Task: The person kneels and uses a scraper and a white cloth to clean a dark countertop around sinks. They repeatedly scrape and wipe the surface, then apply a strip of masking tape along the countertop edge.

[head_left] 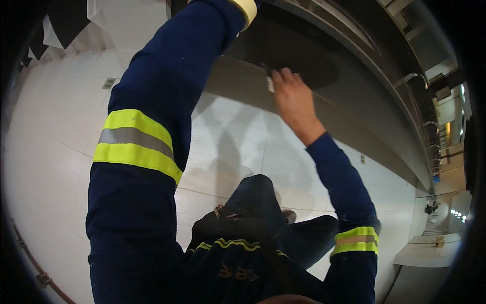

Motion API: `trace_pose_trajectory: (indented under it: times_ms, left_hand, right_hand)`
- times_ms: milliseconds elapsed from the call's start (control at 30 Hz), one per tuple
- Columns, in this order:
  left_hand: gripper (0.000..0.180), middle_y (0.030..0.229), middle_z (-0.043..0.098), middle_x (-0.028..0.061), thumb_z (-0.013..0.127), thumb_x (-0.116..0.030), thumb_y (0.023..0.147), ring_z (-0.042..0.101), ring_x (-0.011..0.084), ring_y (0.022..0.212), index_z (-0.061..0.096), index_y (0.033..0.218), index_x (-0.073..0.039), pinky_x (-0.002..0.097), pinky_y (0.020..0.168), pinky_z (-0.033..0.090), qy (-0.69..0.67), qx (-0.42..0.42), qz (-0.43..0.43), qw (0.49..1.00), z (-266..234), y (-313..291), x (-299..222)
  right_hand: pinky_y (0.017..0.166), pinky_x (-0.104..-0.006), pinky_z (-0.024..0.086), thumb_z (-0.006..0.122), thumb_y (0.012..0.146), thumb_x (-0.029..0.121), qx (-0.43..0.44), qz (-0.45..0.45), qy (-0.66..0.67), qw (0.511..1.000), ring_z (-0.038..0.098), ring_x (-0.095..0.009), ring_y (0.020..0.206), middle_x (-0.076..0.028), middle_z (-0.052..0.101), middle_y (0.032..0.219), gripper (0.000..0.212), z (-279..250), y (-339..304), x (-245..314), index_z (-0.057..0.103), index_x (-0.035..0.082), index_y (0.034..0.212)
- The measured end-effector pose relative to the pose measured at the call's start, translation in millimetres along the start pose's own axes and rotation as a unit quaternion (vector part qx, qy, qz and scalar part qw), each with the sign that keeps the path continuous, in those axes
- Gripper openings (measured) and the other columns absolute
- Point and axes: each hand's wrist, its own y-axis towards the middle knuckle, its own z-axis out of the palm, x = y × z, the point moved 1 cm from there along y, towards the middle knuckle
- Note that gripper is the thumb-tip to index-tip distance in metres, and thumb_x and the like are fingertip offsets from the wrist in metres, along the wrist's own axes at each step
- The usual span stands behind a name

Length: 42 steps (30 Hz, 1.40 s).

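Observation:
My right hand [296, 99] is at a long dark panel [298, 40], near its grey-brown edge strip [238, 83]. Its fingers are curled in a closed grip on a small, thin piece [270, 84], white with a dark tip. Too little of that piece shows to name its kind. My left arm [167, 76] reaches up over the left end of the panel. A pale yellow ring [246, 11] circles the end of its sleeve. The left hand itself lies beyond the top edge of the picture.
White tiled floor [55, 137] spreads below and left of the panel. My bent legs [253, 195] are close under my arms. Dark fronts with metal handles [407, 78] run along the right. A white ledge [430, 251] stands at the lower right.

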Motion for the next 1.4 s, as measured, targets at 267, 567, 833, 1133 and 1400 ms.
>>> trace_pose_trajectory:
  times_ms: [267, 567, 833, 1133, 1400]
  left_hand:
    - [0.037, 0.105, 0.074, 0.0237, 0.057, -0.032, 0.089, 0.072, 0.0394, 0.102, 0.079, 0.092, -0.003, 0.0486, 0.092, 0.055, 0.072, 0.014, -0.014, 0.997, -8, 3, 10]
    - [0.037, 0.101, 0.074, 0.0255, 0.058, -0.034, 0.087, 0.071, 0.0419, 0.100, 0.078, 0.091, -0.003, 0.0496, 0.090, 0.055, 0.001, 0.002, -0.025, 1.000, -2, -4, 11]
    - [0.038, 0.100, 0.073, 0.0273, 0.059, -0.033, 0.086, 0.071, 0.0435, 0.096, 0.077, 0.091, 0.000, 0.0504, 0.088, 0.055, 0.040, 0.029, -0.035, 0.998, -26, -18, 40]
    - [0.037, 0.095, 0.073, 0.0273, 0.059, -0.033, 0.084, 0.071, 0.0447, 0.090, 0.076, 0.088, 0.000, 0.0499, 0.084, 0.056, 0.018, 0.003, -0.049, 0.999, -30, -21, 52]
    - [0.036, 0.094, 0.073, 0.0278, 0.062, -0.033, 0.082, 0.072, 0.0429, 0.093, 0.077, 0.083, 0.000, 0.0498, 0.085, 0.057, 0.011, -0.026, -0.044, 0.999, -19, -5, 46]
  right_hand:
    - [0.081, -0.0449, 0.055, 0.064, 0.080, 0.002, -0.053, 0.028, 0.063, 0.996, 0.065, -0.036, 0.092, -0.015, 0.062, 0.102, 0.044, 5, 12, 16, 0.065, 0.003, 0.123]
    - [0.083, -0.0446, 0.056, 0.063, 0.084, 0.003, -0.061, 0.085, 0.121, 0.987, 0.066, -0.036, 0.095, -0.015, 0.063, 0.105, 0.040, 35, 24, 43, 0.065, 0.002, 0.124]
    - [0.083, -0.0466, 0.055, 0.067, 0.084, 0.005, -0.054, 0.101, 0.158, 0.981, 0.065, -0.036, 0.095, -0.016, 0.062, 0.108, 0.041, 49, 27, 53, 0.064, 0.002, 0.125]
    - [0.082, -0.0455, 0.057, 0.062, 0.088, 0.005, -0.091, 0.098, 0.190, 0.973, 0.066, -0.036, 0.096, -0.015, 0.062, 0.106, 0.027, 70, 64, 92, 0.066, 0.000, 0.115]
    - [0.085, -0.0464, 0.056, 0.065, 0.087, 0.006, -0.100, 0.125, 0.224, 0.961, 0.066, -0.037, 0.097, -0.016, 0.062, 0.110, 0.036, 66, 75, 98, 0.065, 0.000, 0.123]
